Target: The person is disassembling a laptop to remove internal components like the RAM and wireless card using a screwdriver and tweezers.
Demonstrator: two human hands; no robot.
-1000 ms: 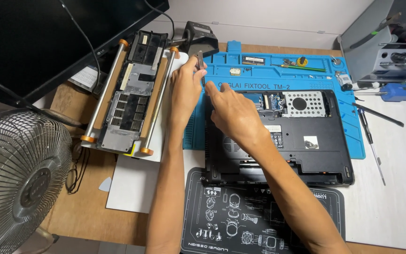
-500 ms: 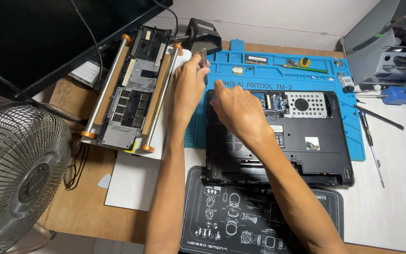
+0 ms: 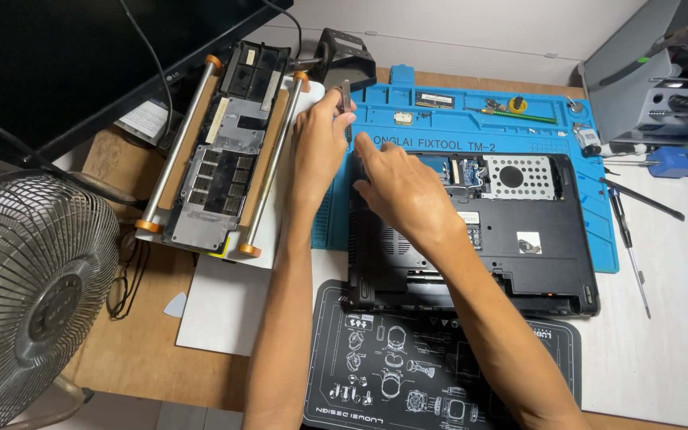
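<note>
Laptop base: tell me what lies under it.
The laptop base lies on a blue repair mat; its near edge overlaps a black printed mat. The right hand covers its left corner, hiding that part.

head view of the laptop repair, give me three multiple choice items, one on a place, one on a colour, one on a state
1. Where is the fan?
A. Left of the laptop
B. On the laptop
C. Right of the laptop

2. What colour is the mat under the laptop's far edge?
A. Red
B. Blue
C. Yellow

3. How does the laptop lie?
A. Shut, lid up
B. Open, screen raised
C. Underside up, insides partly bared

Answers: 1 A, it stands at the frame's left edge. 2 B, bright blue shows behind the laptop. 3 C, a drive bay and a board show beside the right hand, while the left hand holds a slim tool.
</note>
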